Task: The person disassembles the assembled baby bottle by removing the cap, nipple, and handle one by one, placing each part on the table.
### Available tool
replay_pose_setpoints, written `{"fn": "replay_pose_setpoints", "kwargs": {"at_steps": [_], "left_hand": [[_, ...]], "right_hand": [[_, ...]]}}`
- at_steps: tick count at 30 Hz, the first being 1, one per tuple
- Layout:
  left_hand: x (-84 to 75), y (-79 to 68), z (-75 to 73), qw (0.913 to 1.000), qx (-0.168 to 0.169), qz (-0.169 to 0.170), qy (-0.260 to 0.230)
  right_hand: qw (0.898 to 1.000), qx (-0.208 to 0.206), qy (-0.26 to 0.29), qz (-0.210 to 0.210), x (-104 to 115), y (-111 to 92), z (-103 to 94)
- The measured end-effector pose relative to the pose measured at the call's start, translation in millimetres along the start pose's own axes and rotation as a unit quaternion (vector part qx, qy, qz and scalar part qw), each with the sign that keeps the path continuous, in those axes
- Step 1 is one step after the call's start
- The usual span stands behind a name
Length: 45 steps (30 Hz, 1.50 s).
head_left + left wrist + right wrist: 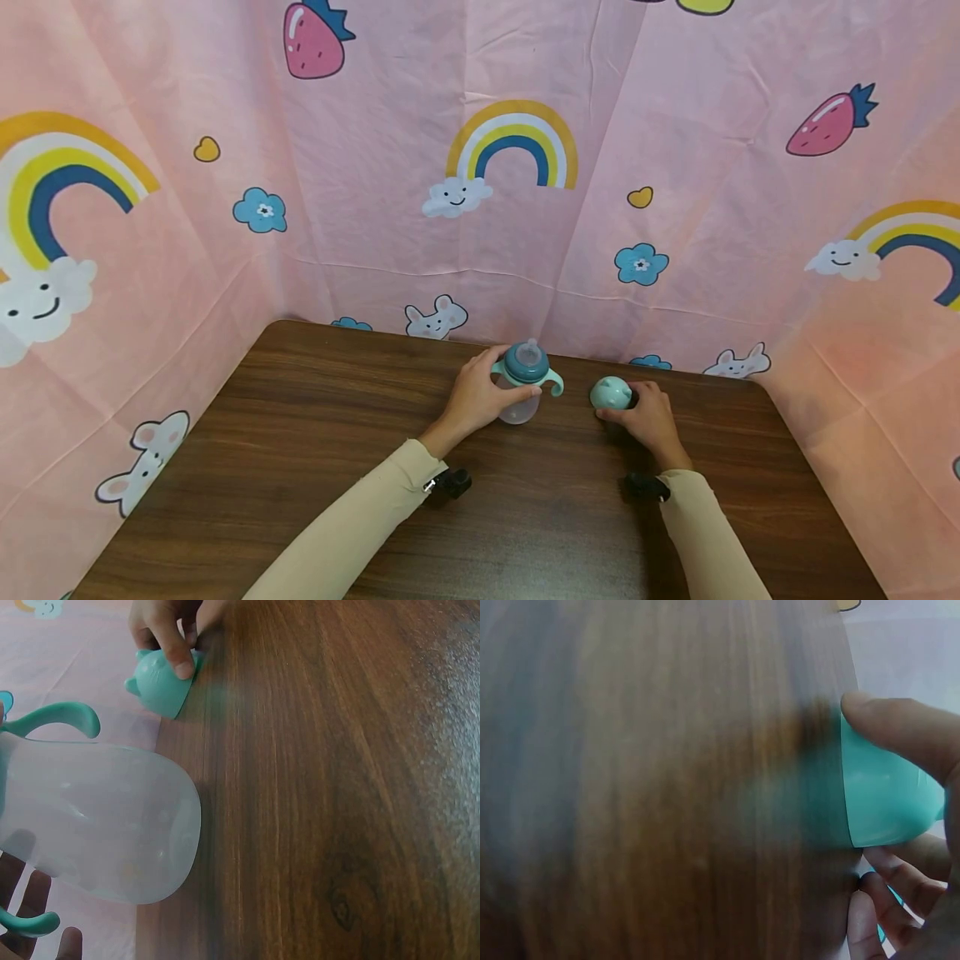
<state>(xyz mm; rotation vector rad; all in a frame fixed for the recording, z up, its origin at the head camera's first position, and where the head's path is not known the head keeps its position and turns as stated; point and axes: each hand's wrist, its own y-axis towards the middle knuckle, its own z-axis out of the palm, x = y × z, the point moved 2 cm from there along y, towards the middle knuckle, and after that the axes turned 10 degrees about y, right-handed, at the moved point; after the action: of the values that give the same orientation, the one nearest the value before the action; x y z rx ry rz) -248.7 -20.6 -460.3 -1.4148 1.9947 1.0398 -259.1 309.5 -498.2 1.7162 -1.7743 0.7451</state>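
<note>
A baby bottle with a clear body, a dark teal collar and two mint handles stands upright near the back of the table. My left hand grips it round the upper part, thumb across the front. The clear teat on top is uncovered. To its right, my right hand holds a mint dome-shaped cap with small ears between thumb and fingers. In the left wrist view the cap sits rim down at the tabletop, apart from the bottle. The right wrist view shows the thumb on the cap's side.
Both forearms reach over the dark wooden table. A pink printed cloth hangs behind the table's back edge and along its sides. A black wrist camera sits under the left sleeve cuff, another at the right.
</note>
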Motion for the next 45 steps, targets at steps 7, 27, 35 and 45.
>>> {"fn": "replay_pose_setpoints", "kwargs": {"at_steps": [7,27,35,45], "left_hand": [[0.4,-0.1,1.4,1.0,0.002,-0.004,-0.002],[-1.1,0.5,0.0,0.9999,0.008,-0.008,0.003],[-0.7,0.2,0.2,0.9999,0.01,-0.009,-0.001],[-2.0,-1.2,-1.2,0.9999,0.007,-0.013,0.0]], "right_hand": [[1.0,-0.003,0.017,0.003,-1,-2,-0.4],[0.996,-0.026,0.081,0.004,6,-9,-8.5],[0.995,-0.045,0.09,-0.016,12,-11,-12.4],[0.991,-0.076,0.085,-0.07,35,-16,-18.6]]}}
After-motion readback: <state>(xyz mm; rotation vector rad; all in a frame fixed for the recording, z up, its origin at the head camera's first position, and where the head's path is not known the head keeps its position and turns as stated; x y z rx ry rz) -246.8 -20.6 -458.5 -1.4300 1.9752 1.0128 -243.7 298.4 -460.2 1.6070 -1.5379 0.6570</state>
